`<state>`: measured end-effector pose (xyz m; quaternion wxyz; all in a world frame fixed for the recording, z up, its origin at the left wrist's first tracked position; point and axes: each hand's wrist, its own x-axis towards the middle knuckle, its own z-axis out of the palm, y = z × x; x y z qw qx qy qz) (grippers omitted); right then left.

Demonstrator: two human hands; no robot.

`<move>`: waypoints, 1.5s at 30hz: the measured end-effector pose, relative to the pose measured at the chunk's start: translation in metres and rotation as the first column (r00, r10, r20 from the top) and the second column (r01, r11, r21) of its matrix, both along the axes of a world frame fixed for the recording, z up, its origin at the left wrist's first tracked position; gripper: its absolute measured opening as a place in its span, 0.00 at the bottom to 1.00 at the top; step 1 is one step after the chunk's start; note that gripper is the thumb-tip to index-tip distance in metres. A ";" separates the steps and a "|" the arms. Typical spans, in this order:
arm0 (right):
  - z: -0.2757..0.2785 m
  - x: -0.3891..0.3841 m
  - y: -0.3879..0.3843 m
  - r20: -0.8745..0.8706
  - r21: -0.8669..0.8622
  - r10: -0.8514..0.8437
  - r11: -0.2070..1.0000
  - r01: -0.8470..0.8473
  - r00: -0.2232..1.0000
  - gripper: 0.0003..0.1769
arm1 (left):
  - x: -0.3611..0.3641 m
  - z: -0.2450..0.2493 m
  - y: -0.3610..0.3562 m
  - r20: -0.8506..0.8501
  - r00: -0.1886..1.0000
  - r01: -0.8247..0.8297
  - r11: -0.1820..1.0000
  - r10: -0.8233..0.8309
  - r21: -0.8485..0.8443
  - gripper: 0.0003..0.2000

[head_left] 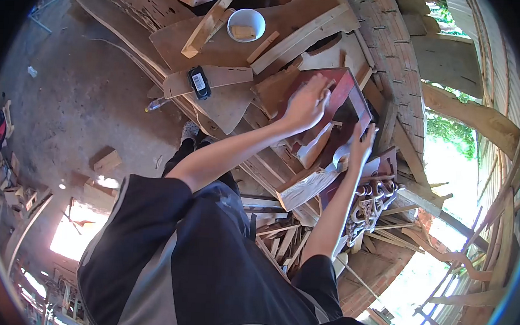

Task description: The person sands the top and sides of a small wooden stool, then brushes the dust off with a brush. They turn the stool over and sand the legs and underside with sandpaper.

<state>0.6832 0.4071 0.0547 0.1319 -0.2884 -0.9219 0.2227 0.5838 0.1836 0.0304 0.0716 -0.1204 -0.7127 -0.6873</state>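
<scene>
A reddish-brown wooden frame-like piece (341, 96) leans among boards on the cluttered workbench. My left hand (307, 105) rests over its upper left part with fingers curled; whatever may be under them is hidden. At the lower right corner of that piece, my right hand (359, 149) has its fingers and thumb bent around the edge. A pale curved strip (341, 157) shows beside my right palm. Below the hands lies a rough light wood block (307, 187).
A white tub (246, 25) with a wood scrap inside and a black device with a label (199, 83) lie on boards to the left. Curly carved wooden pieces (366, 209) are heaped beside my right forearm. A brick wall (395, 58) runs behind. Offcuts (106, 160) lie on the concrete floor.
</scene>
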 end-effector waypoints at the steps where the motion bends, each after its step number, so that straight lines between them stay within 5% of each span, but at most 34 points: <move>1: -0.014 -0.003 0.012 0.017 -0.103 -0.115 0.988 0.116 0.993 0.43 | 0.004 -0.011 0.016 -0.042 0.994 0.102 0.993 -0.104 -0.062 0.23; 2: -0.014 -0.007 -0.007 -0.196 -0.336 -0.198 0.934 0.124 0.960 0.48 | 0.005 -0.015 0.024 -0.079 0.975 0.199 0.972 -0.210 -0.128 0.24; 6: -0.003 -0.014 -0.018 -0.115 -0.286 -0.233 0.939 0.193 0.966 0.49 | 0.065 -0.005 -0.023 -0.139 0.959 0.191 0.925 -0.248 -0.328 0.25; 10: -0.004 -0.007 -0.024 -0.135 -0.240 -0.270 0.942 0.233 0.953 0.48 | 0.075 -0.009 -0.035 0.107 0.924 0.376 0.923 -0.366 -0.088 0.26; 13: 0.003 -0.011 -0.031 -0.104 -0.250 -0.314 0.927 0.281 0.944 0.47 | 0.050 0.001 -0.007 0.182 0.939 0.318 0.938 -0.292 -0.139 0.26; 16: 0.004 -0.011 -0.031 -0.106 -0.250 -0.326 0.923 0.292 0.939 0.47 | 0.046 -0.004 0.002 0.076 0.987 0.155 0.968 -0.143 -0.199 0.26; 19: 0.003 -0.013 -0.032 -0.100 -0.229 -0.327 0.926 0.298 0.940 0.46 | 0.062 0.002 -0.039 -0.008 0.958 0.274 0.918 -0.288 -0.286 0.26; 21: 0.004 -0.010 -0.035 -0.091 -0.132 -0.284 0.953 0.271 0.954 0.43 | 0.065 0.007 -0.062 0.273 0.822 0.552 0.816 -0.499 -0.170 0.26; 25: -0.003 -0.010 -0.030 -0.131 -0.183 -0.352 0.927 0.327 0.927 0.40 | 0.063 0.001 -0.035 0.274 0.849 0.504 0.848 -0.452 -0.163 0.26; 27: -0.014 -0.009 -0.017 -0.193 -0.195 -0.301 0.945 0.264 0.934 0.38 | 0.057 -0.015 0.005 -0.049 0.993 0.092 0.967 -0.107 -0.236 0.26; 31: -0.001 -0.009 -0.026 -0.160 -0.218 -0.327 0.932 0.290 0.931 0.37 | -0.007 -0.007 0.030 0.030 0.968 0.253 0.960 -0.251 -0.122 0.27; 33: 0.003 -0.009 -0.034 -0.129 -0.273 -0.369 0.906 0.325 0.921 0.37 | -0.033 -0.012 0.034 0.216 0.887 0.426 0.904 -0.408 -0.042 0.29; 37: -0.013 -0.007 -0.019 -0.158 -0.125 -0.404 0.913 0.387 0.901 0.38 | -0.009 -0.016 0.009 0.046 0.915 0.402 0.913 -0.400 -0.060 0.29; 41: -0.013 -0.005 -0.015 -0.039 -0.231 -0.470 0.863 0.450 0.882 0.38 | 0.060 -0.021 -0.055 -0.029 0.868 0.490 0.863 -0.496 -0.122 0.26; 45: -0.024 -0.004 -0.017 -0.218 -0.266 -0.377 0.911 0.316 0.900 0.36 | 0.104 0.007 -0.091 0.100 0.850 0.520 0.854 -0.517 -0.001 0.27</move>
